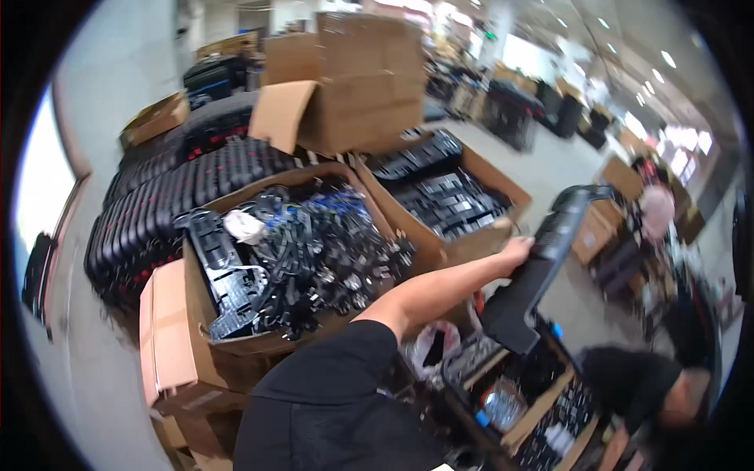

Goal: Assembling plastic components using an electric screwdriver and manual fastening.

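Observation:
My left hand reaches out across the picture to the right, its fingers closed on the edge of a long black molded plastic panel. The panel has a ribbed patch near its upper end and a wider, flat lower end. It is held up at a slant, above a dark bin holding small parts. My right hand is out of sight. Nearest to my left arm is a large cardboard box heaped with black cables and a black molded part. Behind it, another carton holds stacked black plastic panels.
Rows of black ribbed cases stand stacked at the left. A tall carton rises behind the boxes; a closed carton stands at lower left. At lower right a co-worker in a black shirt bends down. More boxes line the right side.

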### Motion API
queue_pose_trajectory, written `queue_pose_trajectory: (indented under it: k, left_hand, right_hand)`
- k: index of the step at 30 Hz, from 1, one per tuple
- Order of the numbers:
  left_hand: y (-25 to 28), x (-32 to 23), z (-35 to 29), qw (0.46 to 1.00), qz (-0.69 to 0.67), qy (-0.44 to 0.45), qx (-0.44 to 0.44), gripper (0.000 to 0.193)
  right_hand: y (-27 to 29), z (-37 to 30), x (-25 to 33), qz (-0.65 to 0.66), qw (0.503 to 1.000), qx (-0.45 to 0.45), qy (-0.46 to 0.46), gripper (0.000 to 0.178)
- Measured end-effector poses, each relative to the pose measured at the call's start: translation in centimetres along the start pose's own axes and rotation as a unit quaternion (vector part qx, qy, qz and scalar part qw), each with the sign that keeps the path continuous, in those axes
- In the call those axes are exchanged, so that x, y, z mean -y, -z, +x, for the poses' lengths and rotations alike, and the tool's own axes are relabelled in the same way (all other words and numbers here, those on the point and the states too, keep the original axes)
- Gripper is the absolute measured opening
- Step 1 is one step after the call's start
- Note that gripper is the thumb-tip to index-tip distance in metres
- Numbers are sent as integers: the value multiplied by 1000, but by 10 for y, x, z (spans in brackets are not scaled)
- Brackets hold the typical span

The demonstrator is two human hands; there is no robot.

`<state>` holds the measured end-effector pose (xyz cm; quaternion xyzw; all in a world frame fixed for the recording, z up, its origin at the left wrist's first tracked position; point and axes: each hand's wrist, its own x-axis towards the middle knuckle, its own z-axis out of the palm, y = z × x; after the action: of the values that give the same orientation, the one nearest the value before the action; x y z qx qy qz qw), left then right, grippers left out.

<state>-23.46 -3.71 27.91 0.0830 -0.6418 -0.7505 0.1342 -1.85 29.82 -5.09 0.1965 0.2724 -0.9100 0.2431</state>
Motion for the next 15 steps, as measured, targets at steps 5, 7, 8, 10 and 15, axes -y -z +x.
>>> queue_pose_trajectory:
  k: [5, 7, 8, 10, 15]
  left_hand:
    - [17, 159, -70, 963, 108, 240, -67, 62]
    - [9, 179, -76, 943, 156, 277, -96, 51]
    - [47, 233, -63, 947, 192, 220, -131, 47]
    - [51, 251, -51, 927, 305, 165, -144, 46]
    - [13, 259, -60, 923, 348, 154, -56, 47]
  right_hand:
    - [172, -204, -99, 150, 969, -184, 70, 34]
    - [203, -281, -146, 213, 939, -242, 117, 34]
    - [265, -284, -152, 208, 938, -256, 109, 34]
    - [227, -294, -169, 231, 928, -262, 129, 33]
    - [180, -324, -190, 239, 901, -320, 170, 32]
